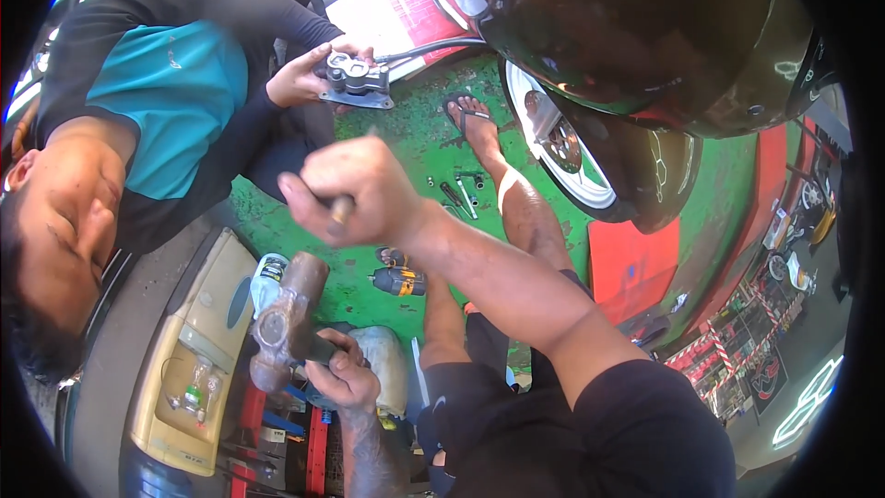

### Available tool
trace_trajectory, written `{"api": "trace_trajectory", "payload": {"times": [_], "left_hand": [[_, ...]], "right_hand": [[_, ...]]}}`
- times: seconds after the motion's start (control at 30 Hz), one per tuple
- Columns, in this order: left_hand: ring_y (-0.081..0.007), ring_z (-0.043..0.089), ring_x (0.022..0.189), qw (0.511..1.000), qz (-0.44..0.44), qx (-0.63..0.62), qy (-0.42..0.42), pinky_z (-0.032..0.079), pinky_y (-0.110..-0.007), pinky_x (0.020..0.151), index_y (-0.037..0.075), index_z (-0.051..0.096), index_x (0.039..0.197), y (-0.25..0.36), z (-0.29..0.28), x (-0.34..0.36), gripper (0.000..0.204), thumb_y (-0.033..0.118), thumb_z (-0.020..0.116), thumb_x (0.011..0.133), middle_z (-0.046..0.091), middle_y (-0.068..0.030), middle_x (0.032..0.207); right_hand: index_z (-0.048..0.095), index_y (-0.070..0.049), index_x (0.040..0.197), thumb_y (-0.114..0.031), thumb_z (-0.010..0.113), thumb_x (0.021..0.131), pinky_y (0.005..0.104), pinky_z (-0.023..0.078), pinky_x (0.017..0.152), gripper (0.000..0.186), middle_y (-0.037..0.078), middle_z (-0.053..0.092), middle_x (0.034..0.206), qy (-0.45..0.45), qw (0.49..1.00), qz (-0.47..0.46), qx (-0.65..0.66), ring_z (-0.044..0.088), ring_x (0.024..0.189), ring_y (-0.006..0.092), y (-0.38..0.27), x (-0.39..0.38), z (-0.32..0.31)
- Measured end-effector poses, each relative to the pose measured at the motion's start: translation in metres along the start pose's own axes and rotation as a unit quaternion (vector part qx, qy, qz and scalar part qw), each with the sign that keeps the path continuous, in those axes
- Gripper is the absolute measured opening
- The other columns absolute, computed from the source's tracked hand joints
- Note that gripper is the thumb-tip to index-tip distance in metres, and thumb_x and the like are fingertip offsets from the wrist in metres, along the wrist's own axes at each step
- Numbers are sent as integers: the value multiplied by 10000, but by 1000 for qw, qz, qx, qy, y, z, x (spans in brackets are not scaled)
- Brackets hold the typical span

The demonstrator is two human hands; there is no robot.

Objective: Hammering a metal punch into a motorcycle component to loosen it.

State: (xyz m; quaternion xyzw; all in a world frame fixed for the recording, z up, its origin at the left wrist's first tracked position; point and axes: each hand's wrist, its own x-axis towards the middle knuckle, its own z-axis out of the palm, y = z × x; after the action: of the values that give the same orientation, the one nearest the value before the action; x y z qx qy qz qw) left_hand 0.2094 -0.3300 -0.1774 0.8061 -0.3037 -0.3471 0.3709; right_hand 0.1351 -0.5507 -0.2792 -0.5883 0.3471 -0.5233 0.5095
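Can make out no full word clearly. Shows blurred white lettering on the red part of a red-and-white sheet (pixel 420 11). Carries a small pale emblem on the teal shirt front (pixel 166 83) — likewise a white mark on the dark garment (pixel 461 410). Bears tiny dark print along the cream case (pixel 171 450) — and a red emblem on the dark panel (pixel 767 378).

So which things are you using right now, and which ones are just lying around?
In use, it seems:
- hammer, in the left hand
- short rod-like piece, in the right hand
- metal part, in another person's hands

Probably just lying about:
- yellow-and-black power tool
- small hand tools on the green floor
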Motion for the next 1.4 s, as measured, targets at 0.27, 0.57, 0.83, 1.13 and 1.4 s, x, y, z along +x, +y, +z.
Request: {"api": "trace_trajectory", "payload": {"times": [0.27, 0.57, 0.83, 1.13, 1.4], "left_hand": [[-48, 377, 564, 986, -147, -66, -35, 278, -227, 491, 8, 509, 1126, -25, -12, -54, 434, 433, 568, 1057, 431, 23, 732], [-178, 519, 596, 972, -207, 17, -112, 381, -350, 551, -14, 586, 1067, -70, -22, -80, 300, 280, 528, 1051, 550, -69, 719], [-31, 384, 582, 972, -216, -8, -92, 280, -233, 504, -1, 541, 1065, -119, -21, -105, 323, 321, 521, 1090, 451, 47, 699], [-50, 423, 593, 976, -200, -5, -84, 326, -251, 516, -13, 556, 1071, -156, -19, -114, 350, 336, 528, 1082, 472, 34, 699], [-61, 438, 577, 977, -193, 8, -87, 335, -266, 514, -11, 567, 1064, -165, -21, -117, 345, 330, 519, 1080, 483, 26, 680]], "right_hand": [[521, -17, 622, -179, 626, 1011, 361, 323, 462, 434, 37, 445, 539, -102, 922, 372, 35, 421, 481, 116, -35, -118, -37], [544, -113, 1140, -315, 600, 1005, 246, 342, 427, 250, -29, 478, 744, 26, 534, 838, 112, 438, 533, 82, 54, -234, -69], [545, -132, 1163, -301, 510, 1061, 226, 287, 432, 201, -34, 462, 786, -56, 572, 808, 131, 363, 530, 52, 73, -255, -60], [545, -123, 1144, -361, 504, 1079, 229, 240, 414, 250, -57, 430, 738, -77, 634, 766, 70, 339, 504, 41, 72, -258, -45], [526, -129, 1104, -368, 475, 1104, 242, 280, 443, 244, -49, 425, 726, -55, 676, 732, 54, 333, 511, 58, 73, -260, -41]]}}
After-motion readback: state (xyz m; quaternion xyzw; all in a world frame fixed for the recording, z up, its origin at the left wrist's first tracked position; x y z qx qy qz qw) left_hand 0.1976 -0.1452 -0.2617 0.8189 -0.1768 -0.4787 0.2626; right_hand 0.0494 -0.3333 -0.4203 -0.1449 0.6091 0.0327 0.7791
